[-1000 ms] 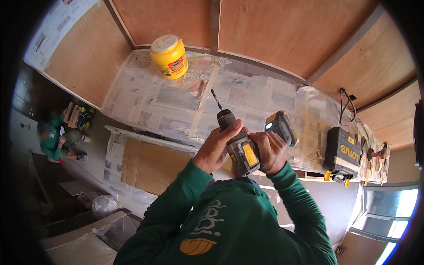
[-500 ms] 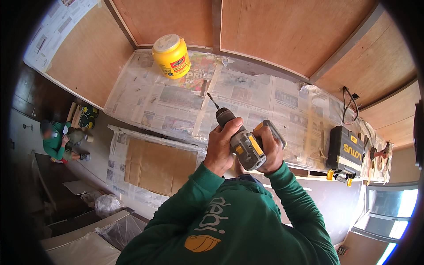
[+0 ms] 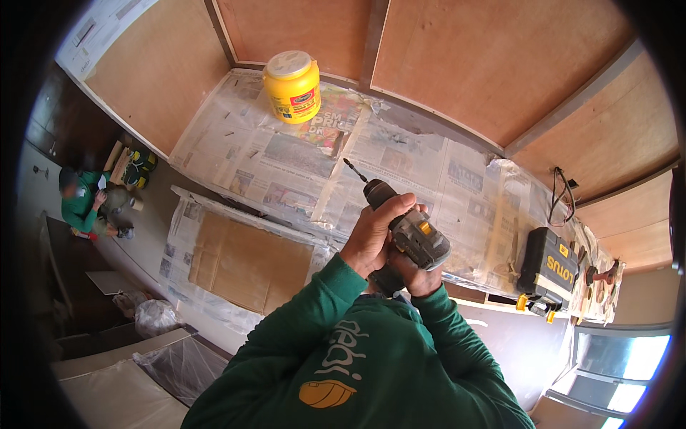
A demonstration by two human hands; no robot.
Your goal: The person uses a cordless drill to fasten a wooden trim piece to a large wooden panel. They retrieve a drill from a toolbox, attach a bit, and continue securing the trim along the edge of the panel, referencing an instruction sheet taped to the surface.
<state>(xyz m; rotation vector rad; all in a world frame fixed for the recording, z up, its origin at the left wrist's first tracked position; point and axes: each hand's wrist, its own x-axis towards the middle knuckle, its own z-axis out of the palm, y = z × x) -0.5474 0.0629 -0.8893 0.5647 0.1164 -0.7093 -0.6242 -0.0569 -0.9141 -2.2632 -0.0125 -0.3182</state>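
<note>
The left hand (image 3: 373, 239) curls round the grey, yellow-trimmed plastic drill (image 3: 423, 243) before the wrinkled, newspaper-covered counter (image 3: 446, 200); the right hand (image 3: 418, 277) grips beneath, its fingers mostly hidden.

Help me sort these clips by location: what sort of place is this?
Probably a room being fitted out or renovated: newspaper is spread as a covering, plain wood panels rise behind it, and a power drill is out.
</note>
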